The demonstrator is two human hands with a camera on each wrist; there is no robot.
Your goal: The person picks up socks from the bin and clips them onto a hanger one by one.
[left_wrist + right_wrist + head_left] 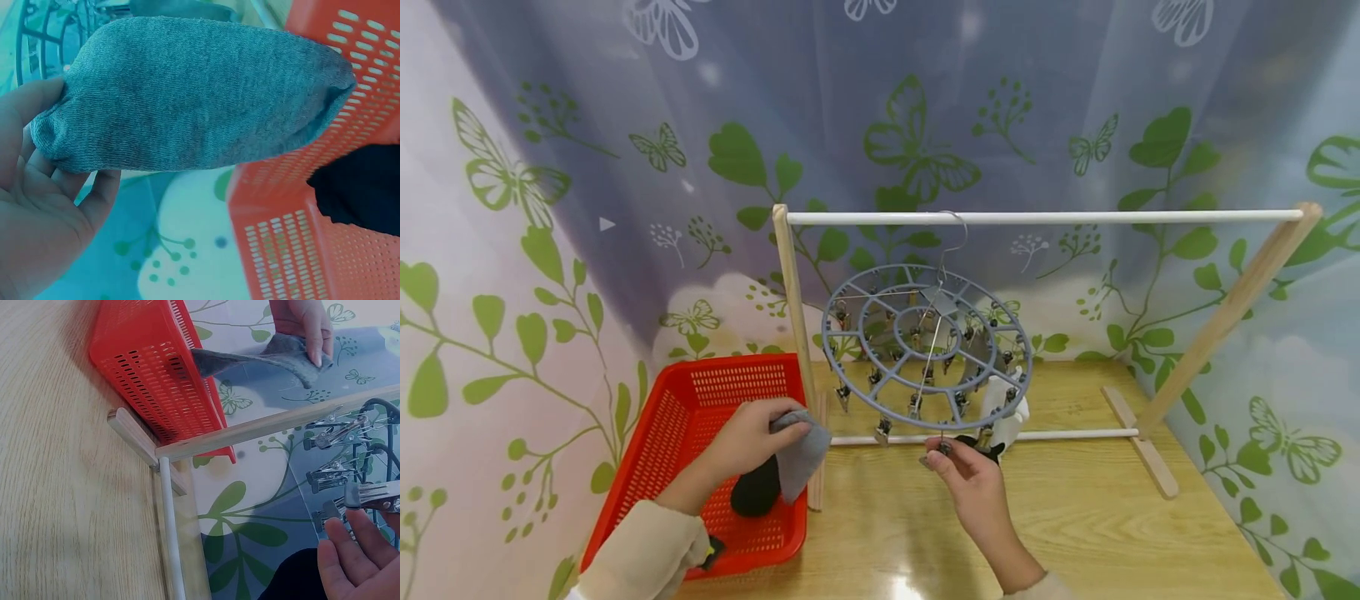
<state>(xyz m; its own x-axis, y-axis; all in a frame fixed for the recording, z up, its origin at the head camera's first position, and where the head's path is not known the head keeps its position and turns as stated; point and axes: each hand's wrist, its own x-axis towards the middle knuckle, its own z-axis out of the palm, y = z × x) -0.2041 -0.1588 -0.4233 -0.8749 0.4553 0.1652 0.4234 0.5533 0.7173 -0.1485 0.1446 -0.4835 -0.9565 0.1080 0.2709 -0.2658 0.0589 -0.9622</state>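
Note:
My left hand (752,437) pinches a grey sock (802,458) by one end, above the right side of a red basket. In the left wrist view the sock (200,94) stretches out from the fingertips. My right hand (976,487) holds a metal clip (943,448) at the near edge of a round grey clip hanger (887,410). The right wrist view shows this clip (375,495) against the fingertips. The hanger hangs by its hook from a white rod (1075,217).
The red basket (655,417) holds a black sock (756,487). White cloth (1011,408) and a black item (996,452) hang at the hanger's right side. The rack's wooden posts (1232,317) and lower rod (1060,435) stand on the wooden table (1075,517). A patterned curtain stands behind.

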